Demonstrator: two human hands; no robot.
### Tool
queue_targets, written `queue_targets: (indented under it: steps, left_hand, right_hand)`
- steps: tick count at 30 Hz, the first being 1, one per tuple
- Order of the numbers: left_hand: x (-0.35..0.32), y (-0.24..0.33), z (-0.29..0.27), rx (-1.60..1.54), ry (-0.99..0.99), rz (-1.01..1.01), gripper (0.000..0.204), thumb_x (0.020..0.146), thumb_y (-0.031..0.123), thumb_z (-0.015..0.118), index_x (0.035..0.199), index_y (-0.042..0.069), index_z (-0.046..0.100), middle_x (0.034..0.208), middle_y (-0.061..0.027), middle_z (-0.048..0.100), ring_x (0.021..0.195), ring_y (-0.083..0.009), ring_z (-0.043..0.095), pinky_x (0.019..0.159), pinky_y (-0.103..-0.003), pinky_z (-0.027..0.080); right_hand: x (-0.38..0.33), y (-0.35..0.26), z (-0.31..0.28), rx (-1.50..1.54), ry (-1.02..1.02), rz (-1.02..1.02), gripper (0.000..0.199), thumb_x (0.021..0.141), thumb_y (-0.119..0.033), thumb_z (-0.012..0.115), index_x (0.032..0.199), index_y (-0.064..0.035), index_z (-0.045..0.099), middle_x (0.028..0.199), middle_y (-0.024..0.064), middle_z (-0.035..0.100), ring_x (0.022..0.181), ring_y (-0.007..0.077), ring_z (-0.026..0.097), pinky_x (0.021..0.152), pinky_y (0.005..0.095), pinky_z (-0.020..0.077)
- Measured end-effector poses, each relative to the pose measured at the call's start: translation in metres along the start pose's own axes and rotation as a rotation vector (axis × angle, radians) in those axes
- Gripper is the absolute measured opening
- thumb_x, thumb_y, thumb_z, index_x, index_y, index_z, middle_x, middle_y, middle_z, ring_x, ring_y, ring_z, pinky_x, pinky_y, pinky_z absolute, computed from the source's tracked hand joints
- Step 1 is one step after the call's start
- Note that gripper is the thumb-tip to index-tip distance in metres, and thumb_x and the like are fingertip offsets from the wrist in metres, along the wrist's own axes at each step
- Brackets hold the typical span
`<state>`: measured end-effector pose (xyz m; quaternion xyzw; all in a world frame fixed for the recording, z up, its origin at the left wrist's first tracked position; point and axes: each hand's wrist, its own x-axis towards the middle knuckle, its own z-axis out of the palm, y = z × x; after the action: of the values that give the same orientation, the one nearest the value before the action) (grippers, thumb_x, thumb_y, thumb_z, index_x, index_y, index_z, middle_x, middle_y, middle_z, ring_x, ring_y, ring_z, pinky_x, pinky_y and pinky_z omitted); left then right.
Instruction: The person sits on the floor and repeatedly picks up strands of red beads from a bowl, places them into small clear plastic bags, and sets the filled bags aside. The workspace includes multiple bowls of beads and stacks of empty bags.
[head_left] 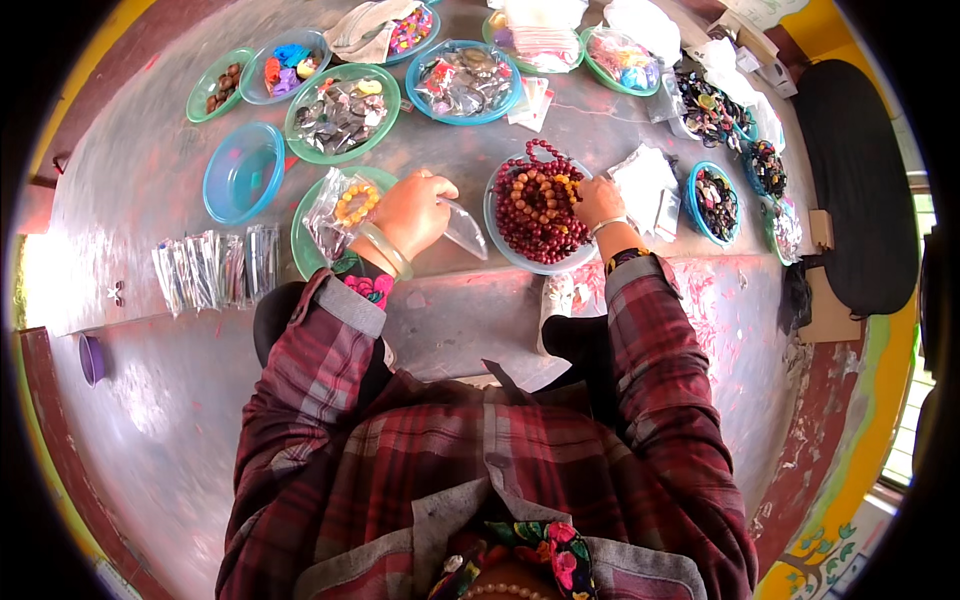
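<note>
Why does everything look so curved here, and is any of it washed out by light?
All in the head view: fisheye distortion bends straight edges near the rim; glare whitens the grey surface beside the purple cup; individual dark red beads are distinguishable.

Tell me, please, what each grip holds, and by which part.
Left grip: a clear plastic bag, by its upper end. Right grip: at beads; hold unclear.

Purple tub: at my left, on the floor.
Green bowl: far left of me, holding brown balls.
Black oval: at my far right; I cannot tell its kind.
Painted tree: I see it near right.
</note>
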<state>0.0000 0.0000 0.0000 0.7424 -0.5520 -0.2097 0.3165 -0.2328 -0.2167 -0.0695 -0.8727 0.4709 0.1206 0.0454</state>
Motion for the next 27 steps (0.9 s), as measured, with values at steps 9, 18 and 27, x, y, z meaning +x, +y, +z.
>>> queue_targets:
  steps: [9, 18, 27]
  left_hand:
    - [0.002, -0.01, -0.003, -0.182, -0.204, -0.073, 0.016, 0.076, 0.01, 0.056, 0.077, -0.003, 0.064, 0.062, -0.0105, 0.06, 0.054, -0.0161, 0.058, 0.054, -0.029, 0.046]
    - [0.001, 0.002, 0.003, -0.088, -0.179, 0.018, 0.025, 0.076, 0.021, 0.057, 0.066, -0.002, 0.061, 0.055, -0.0154, 0.054, 0.052, -0.0274, 0.055, 0.051, -0.037, 0.041]
    - [0.004, -0.001, 0.004, 0.035, -0.092, 0.016, 0.023, 0.072, 0.022, 0.056, 0.068, 0.0, 0.062, 0.066, -0.0223, 0.056, 0.063, -0.0389, 0.056, 0.058, -0.044, 0.043]
  right_hand:
    - [0.012, -0.009, 0.007, 0.111, 0.194, 0.03, 0.024, 0.07, -0.023, 0.058, 0.085, -0.005, 0.064, 0.092, 0.0164, 0.062, 0.092, 0.0325, 0.058, 0.081, 0.0398, 0.0466]
    - [0.026, 0.034, -0.008, 0.823, 0.297, 0.112, 0.025, 0.069, -0.023, 0.065, 0.084, -0.0034, 0.067, 0.074, 0.0127, 0.066, 0.068, 0.0214, 0.063, 0.064, 0.0316, 0.0492]
    - [-0.038, -0.024, -0.121, 1.364, 0.047, -0.276, 0.016, 0.08, -0.004, 0.059, 0.094, 0.0037, 0.058, 0.08, 0.0032, 0.063, 0.071, 0.0062, 0.058, 0.062, 0.0193, 0.0488]
